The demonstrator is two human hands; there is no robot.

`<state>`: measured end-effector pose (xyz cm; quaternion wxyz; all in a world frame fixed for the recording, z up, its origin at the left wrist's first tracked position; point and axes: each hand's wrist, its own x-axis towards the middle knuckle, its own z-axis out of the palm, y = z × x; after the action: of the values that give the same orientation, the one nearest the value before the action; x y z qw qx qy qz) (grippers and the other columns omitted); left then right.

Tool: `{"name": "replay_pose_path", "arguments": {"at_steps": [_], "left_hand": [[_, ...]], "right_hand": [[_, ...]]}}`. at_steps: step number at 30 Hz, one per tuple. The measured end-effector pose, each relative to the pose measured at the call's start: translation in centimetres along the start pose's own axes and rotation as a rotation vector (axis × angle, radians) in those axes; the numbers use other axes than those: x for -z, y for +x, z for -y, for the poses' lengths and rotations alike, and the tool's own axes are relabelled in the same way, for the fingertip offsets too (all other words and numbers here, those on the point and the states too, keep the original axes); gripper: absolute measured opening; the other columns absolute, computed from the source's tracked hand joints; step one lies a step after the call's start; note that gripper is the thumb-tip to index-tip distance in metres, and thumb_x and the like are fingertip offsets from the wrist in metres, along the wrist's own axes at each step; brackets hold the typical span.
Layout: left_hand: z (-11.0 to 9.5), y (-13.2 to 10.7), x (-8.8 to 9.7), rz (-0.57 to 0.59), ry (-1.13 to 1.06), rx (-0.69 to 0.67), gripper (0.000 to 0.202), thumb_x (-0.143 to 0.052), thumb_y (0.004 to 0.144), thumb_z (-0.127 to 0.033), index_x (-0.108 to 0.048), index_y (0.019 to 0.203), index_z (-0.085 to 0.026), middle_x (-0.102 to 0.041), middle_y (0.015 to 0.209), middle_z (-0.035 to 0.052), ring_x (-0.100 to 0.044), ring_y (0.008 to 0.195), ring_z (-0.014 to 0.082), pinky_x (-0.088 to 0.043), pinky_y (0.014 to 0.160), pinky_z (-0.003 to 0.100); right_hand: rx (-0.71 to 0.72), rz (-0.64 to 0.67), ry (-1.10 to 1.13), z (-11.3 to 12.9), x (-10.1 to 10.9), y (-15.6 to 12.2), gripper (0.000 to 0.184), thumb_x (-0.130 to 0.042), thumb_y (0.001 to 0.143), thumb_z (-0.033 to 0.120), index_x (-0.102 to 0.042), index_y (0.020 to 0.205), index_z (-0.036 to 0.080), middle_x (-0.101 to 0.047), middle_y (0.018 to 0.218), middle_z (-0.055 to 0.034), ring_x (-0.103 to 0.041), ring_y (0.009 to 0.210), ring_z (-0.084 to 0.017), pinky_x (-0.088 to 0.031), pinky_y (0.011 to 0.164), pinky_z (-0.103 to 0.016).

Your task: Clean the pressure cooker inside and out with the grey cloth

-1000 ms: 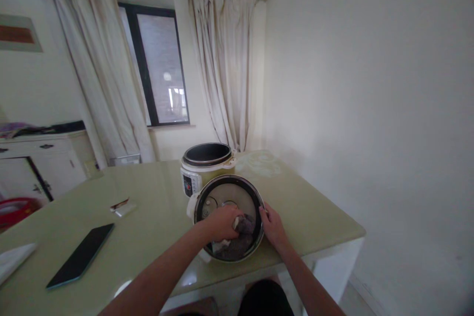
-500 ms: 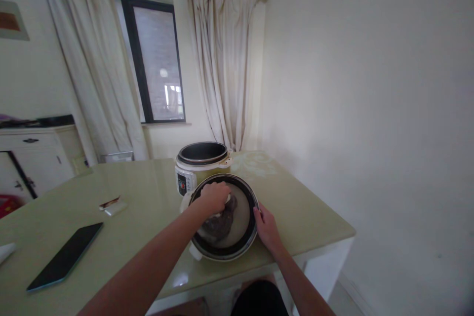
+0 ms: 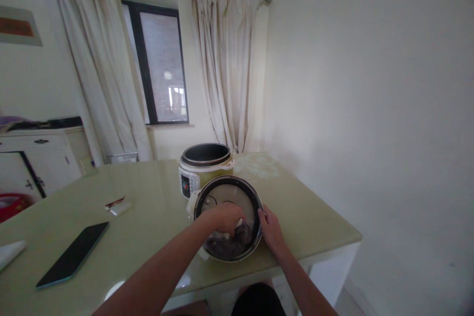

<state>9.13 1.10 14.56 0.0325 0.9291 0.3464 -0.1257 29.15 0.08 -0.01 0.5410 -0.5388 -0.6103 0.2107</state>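
The pressure cooker lid [image 3: 237, 192] is tilted up near the table's front edge, its inner side with a dark sealing ring facing me. My left hand [image 3: 228, 217] is closed on a grey cloth [image 3: 229, 246] and presses it against the lower part of the lid's inside. At the lid's right rim, my right hand [image 3: 271, 227] grips with the thumb over the edge. Just behind the lid stands the cooker body [image 3: 211, 173], open on top with a dark inner pot and a control panel at its front left.
On the left of the green-topped table [image 3: 155, 227] lie a dark tablet [image 3: 74, 253], a small wrapper [image 3: 120, 206] and a white item [image 3: 11, 253] at the edge. A wall [image 3: 363, 108] rises along the right, and a white cabinet [image 3: 40, 158] stands far left.
My left hand has moved the cloth from the lid's upper left down and rightward across its inside. The right hand keeps its hold on the rim. The whole view has shifted slightly.
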Motion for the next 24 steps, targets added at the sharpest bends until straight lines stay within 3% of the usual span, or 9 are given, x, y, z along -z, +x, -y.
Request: {"name": "replay_pose_path", "arguments": {"at_steps": [4,7,9,14,19,24], "left_hand": [[0.5,-0.9,1.9,0.096,0.088,0.122,0.060,-0.088,0.069,-0.018,-0.079,0.127,-0.029,-0.078,0.131,0.0123,-0.074,0.119,0.0356,-0.062,0.097,0.045],[0.6,-0.9,3.0,-0.001,0.147,0.262,0.034,-0.073,0.085,-0.015,-0.082,0.118,-0.020,-0.080,0.120,0.0204,-0.076,0.115,0.0379,-0.062,0.095,0.049],[0.7,-0.5,3.5,-0.070,0.170,0.288,0.030,-0.064,0.092,-0.011,-0.081,0.116,-0.012,-0.078,0.117,0.0263,-0.075,0.116,0.0403,-0.061,0.096,0.052],[0.6,1.4,3.8,-0.175,0.169,0.252,0.025,-0.066,0.090,-0.009,-0.080,0.110,-0.013,-0.077,0.113,0.0236,-0.075,0.113,0.0367,-0.060,0.096,0.047],[-0.6,3.4,1.6,-0.349,0.110,0.192,0.034,-0.058,0.094,-0.012,-0.071,0.124,-0.022,-0.066,0.137,0.0157,-0.069,0.121,0.0319,-0.059,0.096,0.044],[-0.7,3.7,-2.0,-0.406,-0.073,0.165,0.033,-0.071,0.086,-0.026,-0.068,0.118,-0.025,-0.067,0.129,0.0089,-0.069,0.116,0.0288,-0.057,0.098,0.041]], "right_hand": [[0.009,0.001,0.006,0.1,-0.1,-0.1,0.046,-0.042,0.105,0.049,-0.075,0.123,0.024,-0.079,0.117,-0.0117,-0.072,0.111,-0.029,-0.054,0.100,-0.040],[0.008,0.003,-0.010,0.1,0.1,-0.2,0.046,-0.043,0.105,0.050,-0.073,0.128,0.023,-0.078,0.120,-0.0117,-0.072,0.111,-0.028,-0.054,0.101,-0.040],[0.007,0.016,-0.016,0.1,0.2,-0.3,0.048,-0.042,0.106,0.051,-0.072,0.129,0.022,-0.078,0.120,-0.0117,-0.072,0.110,-0.028,-0.054,0.101,-0.040],[0.021,0.038,-0.013,0.4,0.3,-0.3,0.048,-0.039,0.107,0.051,-0.071,0.126,0.021,-0.078,0.120,-0.0122,-0.072,0.109,-0.026,-0.054,0.099,-0.037],[0.002,0.020,-0.033,-0.3,0.1,-0.1,0.045,-0.040,0.105,0.045,-0.071,0.128,0.021,-0.077,0.124,-0.0134,-0.071,0.114,-0.027,-0.052,0.104,-0.040],[-0.039,-0.003,-0.055,-1.1,0.1,0.0,0.038,-0.042,0.101,0.038,-0.074,0.113,0.022,-0.080,0.113,-0.0122,-0.072,0.106,-0.027,-0.054,0.099,-0.039]]}}
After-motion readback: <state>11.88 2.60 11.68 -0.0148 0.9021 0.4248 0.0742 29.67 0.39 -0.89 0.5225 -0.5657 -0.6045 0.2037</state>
